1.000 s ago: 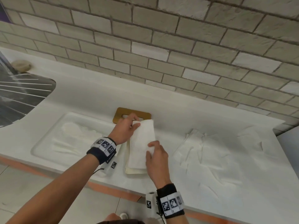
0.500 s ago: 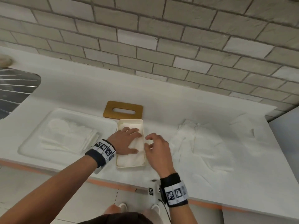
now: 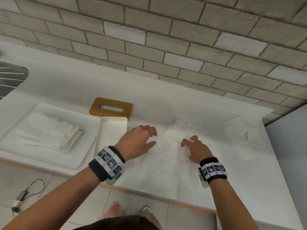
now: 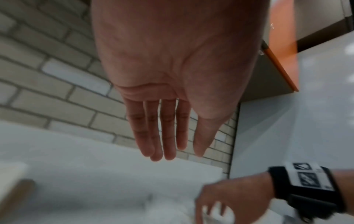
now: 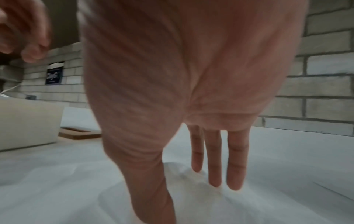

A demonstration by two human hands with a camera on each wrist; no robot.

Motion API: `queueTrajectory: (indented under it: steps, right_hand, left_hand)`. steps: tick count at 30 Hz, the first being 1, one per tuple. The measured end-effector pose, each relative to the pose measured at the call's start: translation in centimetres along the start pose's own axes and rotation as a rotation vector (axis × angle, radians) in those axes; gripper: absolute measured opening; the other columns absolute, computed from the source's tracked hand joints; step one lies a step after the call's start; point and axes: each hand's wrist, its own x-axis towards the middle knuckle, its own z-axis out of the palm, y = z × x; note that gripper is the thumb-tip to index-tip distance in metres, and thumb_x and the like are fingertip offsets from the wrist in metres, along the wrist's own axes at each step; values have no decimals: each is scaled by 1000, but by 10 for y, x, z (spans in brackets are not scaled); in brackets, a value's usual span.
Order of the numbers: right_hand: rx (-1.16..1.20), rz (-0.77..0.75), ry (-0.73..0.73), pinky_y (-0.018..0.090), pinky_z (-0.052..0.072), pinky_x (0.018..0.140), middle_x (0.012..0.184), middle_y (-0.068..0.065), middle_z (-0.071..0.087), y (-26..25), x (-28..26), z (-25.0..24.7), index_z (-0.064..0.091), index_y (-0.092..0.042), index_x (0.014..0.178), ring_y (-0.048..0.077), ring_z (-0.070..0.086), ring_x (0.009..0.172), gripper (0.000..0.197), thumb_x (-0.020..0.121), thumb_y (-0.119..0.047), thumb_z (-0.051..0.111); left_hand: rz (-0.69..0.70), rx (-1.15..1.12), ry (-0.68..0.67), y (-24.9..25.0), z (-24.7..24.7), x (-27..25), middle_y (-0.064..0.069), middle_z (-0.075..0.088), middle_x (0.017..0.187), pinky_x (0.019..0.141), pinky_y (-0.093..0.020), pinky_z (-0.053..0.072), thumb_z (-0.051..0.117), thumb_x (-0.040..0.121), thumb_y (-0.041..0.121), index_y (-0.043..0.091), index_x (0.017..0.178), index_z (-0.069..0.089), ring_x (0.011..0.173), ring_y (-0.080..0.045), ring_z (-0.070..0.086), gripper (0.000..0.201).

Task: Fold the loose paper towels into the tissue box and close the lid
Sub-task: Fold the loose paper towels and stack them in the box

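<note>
The cream tissue box (image 3: 113, 130) stands open on the white counter, with its wooden slotted lid (image 3: 111, 107) lying flat behind it. Loose white paper towels (image 3: 186, 136) lie crumpled to the box's right. My left hand (image 3: 141, 140) hovers over their left edge, fingers straight and holding nothing, as the left wrist view (image 4: 168, 136) confirms. My right hand (image 3: 194, 145) reaches down onto the towels; in the right wrist view its fingertips (image 5: 214, 181) touch the paper, fingers straight. The box (image 5: 26, 122) and lid (image 5: 80, 133) show at the left there.
A shallow white tray (image 3: 79, 163) with a stack of folded towels (image 3: 66, 138) sits left of the box. A metal sink drainer (image 3: 10, 78) is at the far left. A brick wall (image 3: 166, 47) backs the counter, whose right end (image 3: 265, 120) lies beyond the towels.
Both hands have left the box, where they pressed a folded towel in, and moved right to the loose towels. The view has shifted right too.
</note>
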Motion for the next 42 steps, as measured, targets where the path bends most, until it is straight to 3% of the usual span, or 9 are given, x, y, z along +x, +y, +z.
queueTrajectory:
  steps: [4, 8, 14, 17, 21, 25, 30, 34, 42]
  right_hand:
    - [-42, -83, 129, 36, 51, 73, 137, 6, 41, 12, 12, -6, 62, -24, 113, 26, 60, 91, 27, 93, -12, 74]
    - [-20, -167, 289, 36, 51, 96, 142, 2, 41, 34, 7, -10, 71, -21, 100, 25, 54, 123, 19, 91, -30, 85]
    - [151, -287, 484, 38, 50, 95, 123, -6, 58, 66, -23, -35, 61, -21, 88, 21, 57, 117, 21, 90, -24, 81]
    - [423, -232, 421, 36, 55, 83, 99, -7, 69, 67, -36, -51, 47, -24, 82, 16, 66, 93, 29, 89, -19, 75]
    - [772, -203, 350, 24, 48, 71, 105, -10, 72, 48, -56, -69, 51, -22, 93, 1, 64, 69, 29, 90, 3, 66]
    - [1150, -439, 208, 22, 53, 93, 137, -4, 69, 11, -91, -93, 51, -30, 144, 7, 68, 120, 73, 92, 21, 57]
    - [1326, -601, 285, 29, 46, 104, 123, 0, 73, -32, -100, -89, 78, -26, 116, 20, 63, 127, 51, 93, 18, 66]
    - [1303, -524, 342, 39, 48, 105, 124, 2, 75, -68, -85, -74, 79, -15, 117, 22, 65, 126, 33, 97, 8, 69]
    - [1251, -420, 493, 21, 45, 101, 127, -14, 75, -142, -85, -67, 79, -28, 118, 8, 63, 131, 23, 101, -13, 76]
  left_hand:
    - [-51, -28, -237, 46, 77, 46, -1, 63, 132, 96, -43, 53, 63, 103, 42, 21, 134, 59, 122, -26, 60, 38]
    - [-154, 34, -385, 48, 150, 67, -7, 42, 148, 105, -49, 46, 74, 93, 47, 15, 152, 39, 135, -34, 42, 75]
    - [-133, -13, -211, 48, 176, 71, 0, 46, 129, 96, -38, 35, 80, 89, 39, 25, 130, 61, 124, -24, 38, 47]
    - [-164, -311, -126, 47, 169, 72, 3, 58, 108, 88, -31, 40, 78, 94, 30, 19, 110, 69, 107, -20, 52, 22]
    - [-256, -650, 51, 40, 139, 69, 4, 66, 77, 65, -25, 45, 77, 94, 23, 23, 99, 56, 67, -12, 57, 21]
    - [-182, -795, 186, 36, 86, 61, 9, 70, 107, 78, -25, 57, 80, 94, 21, 30, 123, 48, 80, -11, 71, 44]
    - [-108, -779, 186, 19, 26, 48, -14, 72, 97, 66, -33, 51, 73, 96, 12, 29, 122, 63, 71, -29, 64, 32]
    - [-18, -761, 89, 4, -9, 31, 1, 71, 84, 70, -32, 48, 70, 91, -7, 6, 92, 74, 80, -5, 58, 13]
    - [-188, -968, 25, -19, -66, -8, -3, 81, 107, 95, -46, 56, 58, 100, 63, 19, 106, 80, 104, -23, 76, 50]
